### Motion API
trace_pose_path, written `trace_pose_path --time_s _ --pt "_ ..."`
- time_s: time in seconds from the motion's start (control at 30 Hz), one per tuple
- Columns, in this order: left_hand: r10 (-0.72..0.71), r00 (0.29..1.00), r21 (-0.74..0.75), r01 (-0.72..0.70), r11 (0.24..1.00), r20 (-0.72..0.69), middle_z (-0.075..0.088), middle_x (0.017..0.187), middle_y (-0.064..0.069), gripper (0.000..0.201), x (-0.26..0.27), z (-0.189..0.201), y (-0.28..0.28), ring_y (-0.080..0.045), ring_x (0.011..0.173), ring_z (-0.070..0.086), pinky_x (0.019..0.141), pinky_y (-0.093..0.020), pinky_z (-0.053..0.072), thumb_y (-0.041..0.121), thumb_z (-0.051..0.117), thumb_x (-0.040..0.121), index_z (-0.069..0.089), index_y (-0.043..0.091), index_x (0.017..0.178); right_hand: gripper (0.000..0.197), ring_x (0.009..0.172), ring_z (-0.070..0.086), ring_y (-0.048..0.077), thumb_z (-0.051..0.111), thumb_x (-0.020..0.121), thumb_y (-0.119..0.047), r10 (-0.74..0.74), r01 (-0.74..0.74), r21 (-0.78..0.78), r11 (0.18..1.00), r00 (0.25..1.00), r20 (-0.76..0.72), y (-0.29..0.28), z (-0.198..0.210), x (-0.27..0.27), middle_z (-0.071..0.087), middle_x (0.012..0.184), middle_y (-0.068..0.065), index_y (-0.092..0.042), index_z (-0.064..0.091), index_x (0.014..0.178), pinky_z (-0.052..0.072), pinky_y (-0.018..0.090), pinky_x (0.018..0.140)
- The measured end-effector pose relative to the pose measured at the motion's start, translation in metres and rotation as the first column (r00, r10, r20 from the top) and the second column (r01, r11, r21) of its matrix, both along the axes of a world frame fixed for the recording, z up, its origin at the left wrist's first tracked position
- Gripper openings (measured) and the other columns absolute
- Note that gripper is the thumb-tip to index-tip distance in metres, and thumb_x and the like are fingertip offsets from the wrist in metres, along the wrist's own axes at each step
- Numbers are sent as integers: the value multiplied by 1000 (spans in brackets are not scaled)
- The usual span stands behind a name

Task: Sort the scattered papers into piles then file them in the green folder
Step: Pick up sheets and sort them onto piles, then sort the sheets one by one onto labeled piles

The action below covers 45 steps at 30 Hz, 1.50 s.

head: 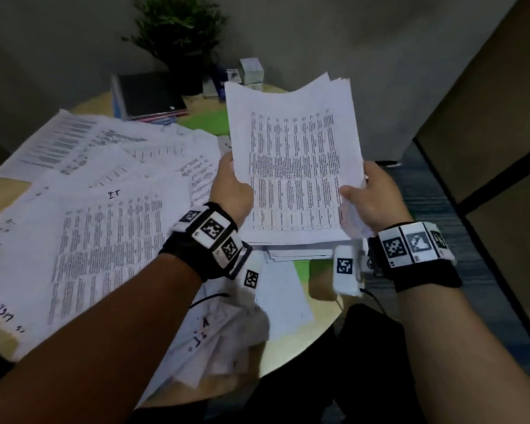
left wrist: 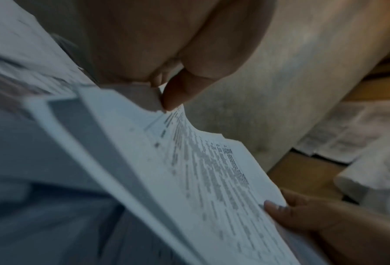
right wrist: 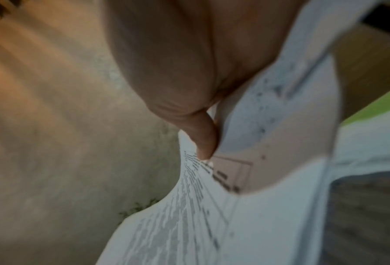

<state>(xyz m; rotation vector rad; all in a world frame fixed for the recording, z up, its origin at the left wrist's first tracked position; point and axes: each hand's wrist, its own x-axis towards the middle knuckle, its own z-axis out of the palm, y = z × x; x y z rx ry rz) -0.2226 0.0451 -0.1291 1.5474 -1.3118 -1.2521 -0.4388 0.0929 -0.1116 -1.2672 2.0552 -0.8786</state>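
Both hands pinch one sheaf. Left hand [head: 231, 191] grips the left edge of a stack of white printed sheets covered in dense tabular text [head: 294, 166], thumb on the front face, fingers hidden behind. Right hand [head: 369, 197] grips the stack's lower right edge the same way, thumb laid over the print. Stack held raised and tilted toward the head camera, above the table; upper corners fan apart slightly, several sheets showing.

Left wrist view: thumb tip [left wrist: 175, 96] presses down on the sheet edge, paper buckling beneath it; the right hand's thumb shows at the far edge. Right wrist view: thumb [right wrist: 203, 136] bears on the curved paper edge; picture blurred, finger positions behind the stack not readable.

Scattered white printed papers [head: 104, 209] lie overlapping across the left half of the round light-wood table [head: 322, 289], some with handwritten black marks. More loose sheets lie at the near edge, under the left forearm. A second small pile of white sheets [head: 297, 255] sits just below the held stack.

Bright green flat folder [head: 208, 119] lies on the table, mostly buried: one strip visible beyond the scattered papers, another patch visible near the small pile. Whether it lies open or closed cannot be told.

Far side of table: dark laptop on a stack of books [head: 149, 96], a potted green plant [head: 178, 32], small white boxes [head: 251, 70]. Both wrists carry black bands with white coded marker tiles.
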Motion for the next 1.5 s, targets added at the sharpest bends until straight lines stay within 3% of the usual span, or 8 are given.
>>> trace_pose_path --time_s 0.17,0.33,0.5,0.57,0.7,1.1,1.2,1.5 --pt "-115 981 74 104 992 154 39 153 -4 73 -48 -19 1 -23 128 50 90 -21 41 -8 33 90 19 19 156 34 105 60 26 66 89 -12 -134 141 87 986 987 -87 2 -32 -33 63 121 12 -7 55 121 48 35 88" --pt "-206 915 170 154 973 347 33 153 -20 71 -64 -23 1 -37 127 50 96 -43 50 2 37 94 2 8 155 47 111 58 34 67 89 -29 -121 151 221 963 982 -142 -4 -52 -34 61 123 20 0 52 122 46 34 82" --pt "-209 920 109 183 977 333 47 145 -17 73 -57 -6 -3 -20 98 57 53 -5 43 2 48 92 12 4 155 73 125 44 37 56 85 -62 -124 210 240 948 937 -328 -9 -34 -26 46 136 18 -5 47 130 37 45 97" --pt "-193 930 48 187 981 312 42 150 -13 67 -44 9 0 -24 119 53 85 -11 45 5 54 93 24 5 152 73 130 35 37 54 85 -64 -107 191 185 964 915 -390 -9 -21 -17 39 141 15 -11 46 134 27 51 104" --pt "-118 968 -49 132 990 220 43 150 -4 60 10 28 3 -20 137 40 113 -38 34 12 61 92 39 18 148 60 127 40 32 55 87 -60 10 23 92 996 938 -347 -13 -2 13 45 137 10 -16 53 127 29 50 104" --pt "222 930 23 -239 971 292 42 149 -6 48 222 11 28 -26 130 47 89 -30 45 18 63 94 50 21 140 45 96 59 22 67 84 -49 619 -592 205 779 778 -105 -31 -11 186 65 101 6 -8 63 102 46 31 77" --pt "271 920 63 -299 952 283 49 137 -8 45 243 -1 31 -22 98 58 53 -9 42 7 60 94 50 12 137 57 89 54 19 66 84 -52 666 -612 296 733 734 -131 -28 -20 219 61 100 5 -4 55 113 40 29 64" --pt "152 975 146 -176 974 161 51 140 -4 45 262 -12 31 -13 89 63 86 -34 50 18 65 91 50 15 133 60 87 49 22 81 76 -24 456 -405 284 869 878 -142 -35 -35 247 58 107 13 -4 41 117 39 29 68"
